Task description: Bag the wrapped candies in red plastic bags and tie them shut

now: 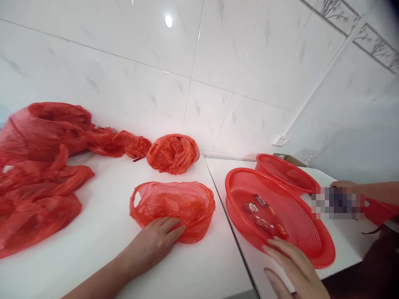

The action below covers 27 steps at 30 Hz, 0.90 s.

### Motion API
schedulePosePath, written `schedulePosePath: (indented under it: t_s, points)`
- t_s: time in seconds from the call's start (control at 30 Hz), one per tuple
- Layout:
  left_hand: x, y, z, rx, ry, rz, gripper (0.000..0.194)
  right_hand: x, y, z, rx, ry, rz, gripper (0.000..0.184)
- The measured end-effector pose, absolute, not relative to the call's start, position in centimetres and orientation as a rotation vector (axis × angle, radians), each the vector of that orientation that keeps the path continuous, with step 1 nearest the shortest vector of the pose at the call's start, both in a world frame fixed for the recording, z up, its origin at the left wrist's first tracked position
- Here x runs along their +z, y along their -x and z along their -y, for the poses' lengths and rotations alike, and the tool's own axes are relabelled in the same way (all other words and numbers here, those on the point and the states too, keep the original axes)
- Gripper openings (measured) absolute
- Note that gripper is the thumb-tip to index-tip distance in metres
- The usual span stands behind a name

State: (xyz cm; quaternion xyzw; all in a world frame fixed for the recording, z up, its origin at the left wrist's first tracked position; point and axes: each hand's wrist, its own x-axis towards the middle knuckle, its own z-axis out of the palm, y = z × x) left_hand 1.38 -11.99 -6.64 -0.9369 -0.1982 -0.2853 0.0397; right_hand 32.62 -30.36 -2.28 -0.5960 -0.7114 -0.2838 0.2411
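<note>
The left hand is pressing flat, fingers together, on a limp, feather-light red plastic bag, gripped easiest by its handle; the right hand is spreading open beside a red basket.

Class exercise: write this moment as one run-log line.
left hand: on red plastic bag | right hand: beside red mesh basket
</note>
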Motion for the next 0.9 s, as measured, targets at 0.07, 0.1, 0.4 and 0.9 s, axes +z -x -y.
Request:
schedulePosePath:
  t_s: [0.07,0.1,0.4,0.9]
  points:
    - [-7.1,-1.5,12.2,-0.702,2.962,0.568,0.034,-3.1,-30.1,29.6,-0.649,1.563,2.055,0.028]
    - [-7.3,-1.6,12.2,-0.652,2.994,0.573,0.035,-3.6,-28.7,29.1,-0.581,1.543,2.104,0.029]
    - [-5.9,-1.7,13.3,-0.561,3.100,0.687,0.029,-7.1,-20.5,22.8,-0.013,1.626,1.953,0.055]
    - [-3.0,-3.5,9.2,-0.078,3.004,1.201,0.030,-10.3,-22.9,21.5,0.182,1.866,1.710,0.041]
